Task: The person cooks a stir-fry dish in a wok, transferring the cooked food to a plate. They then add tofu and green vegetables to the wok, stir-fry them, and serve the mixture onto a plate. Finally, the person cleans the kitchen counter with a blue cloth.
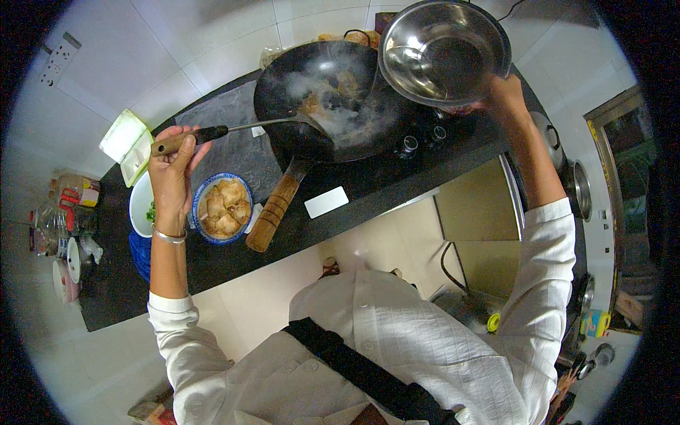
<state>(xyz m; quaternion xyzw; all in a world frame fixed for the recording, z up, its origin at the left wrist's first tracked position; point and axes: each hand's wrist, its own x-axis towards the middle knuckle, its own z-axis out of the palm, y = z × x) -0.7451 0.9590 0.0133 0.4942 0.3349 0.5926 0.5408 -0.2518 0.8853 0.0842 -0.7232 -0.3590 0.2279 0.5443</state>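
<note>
My left hand [173,170] grips the wooden handle of a metal wok spatula [263,123]. Its working end reaches into a dark wok [280,74], where steam rises over brownish food. With my right hand [504,99] I hold a shiny stainless steel basin [411,67] by its rim, tilted beside and partly above the wok's right side. Its fingers are mostly hidden behind the metal. Below my left hand stands a blue-patterned bowl [228,176] of pale brown chunks. The wok's wooden handle [274,212] points toward me.
A white bowl [139,202] with green bits sits by my left wrist, below an open-lidded pale container [127,142]. On the black counter [283,244] lies a white rectangular object [326,203]. Stove knobs [409,144] are right of the wok. Bottles [53,223] stand far left.
</note>
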